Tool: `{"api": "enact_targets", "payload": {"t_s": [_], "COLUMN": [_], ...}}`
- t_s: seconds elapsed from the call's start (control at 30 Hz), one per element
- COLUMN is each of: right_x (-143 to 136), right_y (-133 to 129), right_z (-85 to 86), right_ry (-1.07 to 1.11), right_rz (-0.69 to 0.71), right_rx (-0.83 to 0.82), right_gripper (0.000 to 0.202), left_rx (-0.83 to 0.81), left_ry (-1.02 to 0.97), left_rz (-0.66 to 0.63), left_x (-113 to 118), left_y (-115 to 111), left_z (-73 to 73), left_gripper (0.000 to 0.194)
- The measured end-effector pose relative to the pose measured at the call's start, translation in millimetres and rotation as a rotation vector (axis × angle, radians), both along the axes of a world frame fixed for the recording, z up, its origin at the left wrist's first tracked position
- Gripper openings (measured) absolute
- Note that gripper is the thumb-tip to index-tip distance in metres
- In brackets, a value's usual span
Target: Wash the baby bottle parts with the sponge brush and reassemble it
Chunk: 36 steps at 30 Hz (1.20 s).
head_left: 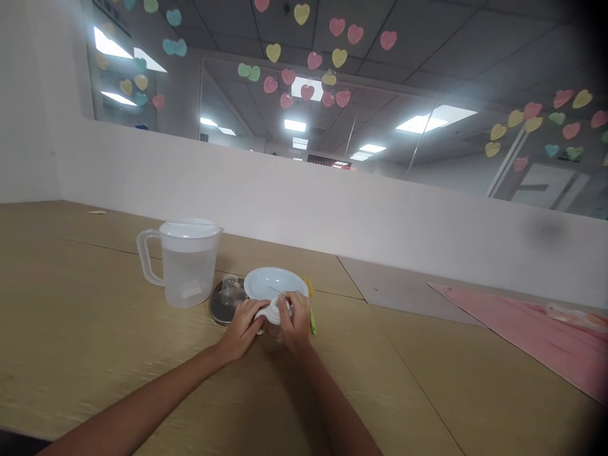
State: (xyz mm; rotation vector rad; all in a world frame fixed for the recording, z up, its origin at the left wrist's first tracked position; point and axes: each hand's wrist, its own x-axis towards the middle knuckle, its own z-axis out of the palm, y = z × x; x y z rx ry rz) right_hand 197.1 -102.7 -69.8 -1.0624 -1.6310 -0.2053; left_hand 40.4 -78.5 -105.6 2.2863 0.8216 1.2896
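Observation:
Between my hands stands a small clear container with a white lid (pixel 272 312). My left hand (pixel 242 327) is closed around the lid's left side. The fingers of my right hand (pixel 295 320) pinch the top of the lid from the right. Just behind is a white bowl (pixel 272 278), with something thin in it that is too small to tell. A dark round tray (pixel 219 309) lies to the left, holding a small clear cup (pixel 230 286). Part of a green and yellow utensil (pixel 312 322) shows beyond my right hand.
A large clear pitcher (pixel 187 269) with a white lid stands left of the tray, its handle to the left. A pink board (pixel 532 332) lies at the right. A white wall (pixel 304 202) rises behind the table (pixel 118 335).

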Motion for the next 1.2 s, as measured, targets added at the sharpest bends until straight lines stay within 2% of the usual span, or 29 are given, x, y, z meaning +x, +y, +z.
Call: {"api": "enact_targets", "payload": {"t_s": [0.53, 0.73, 0.8, 0.87, 0.93, 1.0, 1.1, 1.2], "right_x": [1, 2, 2, 2, 2, 1, 0, 0], "right_y": [-1, 0, 1, 1, 1, 0, -1, -1], "right_z": [1.5, -0.2, -1.6, -2.8, -3.3, -3.1, -2.3, -2.1], "right_ry": [0.002, -0.031, -0.027, -0.027, -0.032, -0.041, -0.051, -0.054], "right_rz": [0.094, 0.023, -0.006, -0.024, -0.027, -0.019, -0.011, -0.013], "right_rx": [0.052, 0.079, 0.095, 0.107, 0.112, 0.117, 0.12, 0.114], "right_gripper": [0.03, 0.028, 0.026, 0.024, 0.022, 0.022, 0.022, 0.022], "left_rx": [0.009, 0.138, 0.21, 0.253, 0.257, 0.239, 0.218, 0.202], "left_ry": [-0.029, 0.095, 0.119, 0.102, 0.098, 0.142, 0.285, 0.384], "left_rz": [-0.021, -0.038, 0.024, 0.157, 0.304, 0.395, 0.423, 0.416], "left_x": [1, -11, -21, -31, -42, -52, -61, -64], "left_y": [2, 5, 11, 22, 37, 54, 73, 79], "left_z": [-2.5, 9.0, 13.6, 14.7, 11.1, 3.2, -11.3, -19.6], "left_gripper": [0.039, 0.037, 0.036, 0.033, 0.033, 0.036, 0.045, 0.051]}}
